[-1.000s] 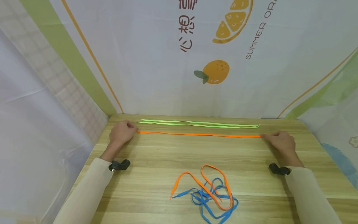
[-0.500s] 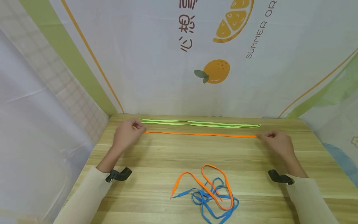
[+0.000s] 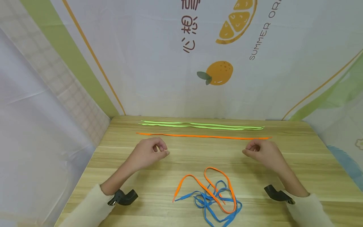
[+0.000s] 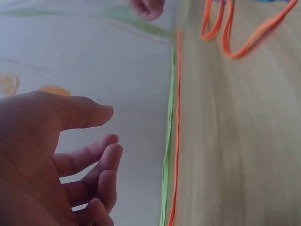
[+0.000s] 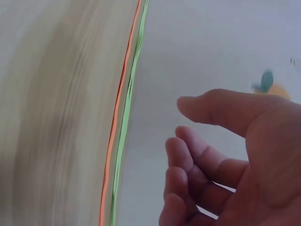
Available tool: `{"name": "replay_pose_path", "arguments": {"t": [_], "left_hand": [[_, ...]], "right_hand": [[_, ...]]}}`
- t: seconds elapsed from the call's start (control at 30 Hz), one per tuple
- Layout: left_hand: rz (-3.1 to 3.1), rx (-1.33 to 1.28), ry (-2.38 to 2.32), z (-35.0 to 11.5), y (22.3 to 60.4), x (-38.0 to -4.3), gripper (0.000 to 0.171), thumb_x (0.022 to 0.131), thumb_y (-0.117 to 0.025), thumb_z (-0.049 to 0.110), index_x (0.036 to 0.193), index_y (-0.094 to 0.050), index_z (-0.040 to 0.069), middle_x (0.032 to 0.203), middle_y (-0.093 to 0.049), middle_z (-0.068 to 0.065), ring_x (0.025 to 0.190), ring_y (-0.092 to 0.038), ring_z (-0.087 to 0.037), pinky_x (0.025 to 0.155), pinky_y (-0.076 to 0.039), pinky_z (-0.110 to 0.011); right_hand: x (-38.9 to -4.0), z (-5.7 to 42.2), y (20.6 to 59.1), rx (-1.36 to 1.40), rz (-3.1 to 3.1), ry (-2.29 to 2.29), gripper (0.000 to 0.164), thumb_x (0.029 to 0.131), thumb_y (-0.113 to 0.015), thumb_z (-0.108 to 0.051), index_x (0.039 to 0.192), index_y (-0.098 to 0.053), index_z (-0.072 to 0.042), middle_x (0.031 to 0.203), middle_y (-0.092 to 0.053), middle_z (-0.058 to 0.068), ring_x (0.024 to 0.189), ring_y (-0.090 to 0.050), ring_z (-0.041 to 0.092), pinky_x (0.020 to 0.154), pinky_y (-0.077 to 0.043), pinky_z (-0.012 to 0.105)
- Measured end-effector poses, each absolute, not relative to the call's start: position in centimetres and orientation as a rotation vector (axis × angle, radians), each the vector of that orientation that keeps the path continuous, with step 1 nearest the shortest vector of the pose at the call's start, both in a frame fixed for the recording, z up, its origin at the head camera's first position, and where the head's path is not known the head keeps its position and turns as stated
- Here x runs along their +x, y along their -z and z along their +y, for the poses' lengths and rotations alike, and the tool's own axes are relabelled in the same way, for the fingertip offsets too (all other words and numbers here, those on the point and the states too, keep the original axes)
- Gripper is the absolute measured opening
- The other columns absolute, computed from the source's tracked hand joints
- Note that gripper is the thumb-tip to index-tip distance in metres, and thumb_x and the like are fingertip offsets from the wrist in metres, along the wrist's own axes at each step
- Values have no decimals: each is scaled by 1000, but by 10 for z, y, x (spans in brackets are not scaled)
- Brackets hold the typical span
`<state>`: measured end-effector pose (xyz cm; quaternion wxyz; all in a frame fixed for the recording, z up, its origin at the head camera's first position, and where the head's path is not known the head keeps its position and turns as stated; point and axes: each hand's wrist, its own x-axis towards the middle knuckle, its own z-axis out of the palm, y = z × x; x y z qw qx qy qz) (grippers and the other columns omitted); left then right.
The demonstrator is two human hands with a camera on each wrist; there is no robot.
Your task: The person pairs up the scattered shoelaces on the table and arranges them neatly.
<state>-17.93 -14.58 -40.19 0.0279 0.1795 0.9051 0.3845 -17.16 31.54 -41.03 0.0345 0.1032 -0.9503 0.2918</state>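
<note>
An orange shoelace point(image 3: 204, 136) lies straight across the back of the table, parallel to two green lace strands point(image 3: 215, 127) behind it. My left hand point(image 3: 148, 153) hovers in front of the orange lace's left part, fingers loosely bent, thumb apart from the fingertips in the left wrist view, holding nothing. Mirroring it, my right hand point(image 3: 263, 154) is over the table near the lace's right end, also holding nothing; its thumb and fingers show a gap in the right wrist view. Nearer me lie a looped orange shoelace point(image 3: 231, 189) and a tangled blue shoelace point(image 3: 208, 209), partly overlapping.
The wooden table point(image 3: 136, 195) ends at the back against a white printed cloth point(image 3: 158, 78). Cloth also hangs along the left and right sides. A small black camera point(image 3: 123, 198) sits on each wrist.
Both hands have left the ends of the straight orange lace and moved inward and toward me. That lace stays in place, its ends now uncovered. The other laces have not moved.
</note>
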Motion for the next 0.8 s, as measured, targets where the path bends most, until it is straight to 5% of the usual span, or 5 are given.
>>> {"name": "replay_pose_path", "arguments": {"t": [0.47,0.8], "left_hand": [[2632,801,-881,-123,433,-144,23,92,-89,35,83,-71,25,75,-62,18,70,-57,-3,68,-51,-29],[2618,838,-792,-115,439,-128,32,82,-97,33,80,-66,24,74,-58,17,71,-52,-3,66,-48,-27]], "right_hand": [[-145,254,419,760,-2906,-891,17,91,-87,-8,88,-76,-20,80,-63,-19,72,-57,0,65,-52,26],[-146,231,435,1421,-2663,-827,24,88,-88,1,97,-80,-20,93,-68,-15,85,-61,5,73,-55,26]]}}
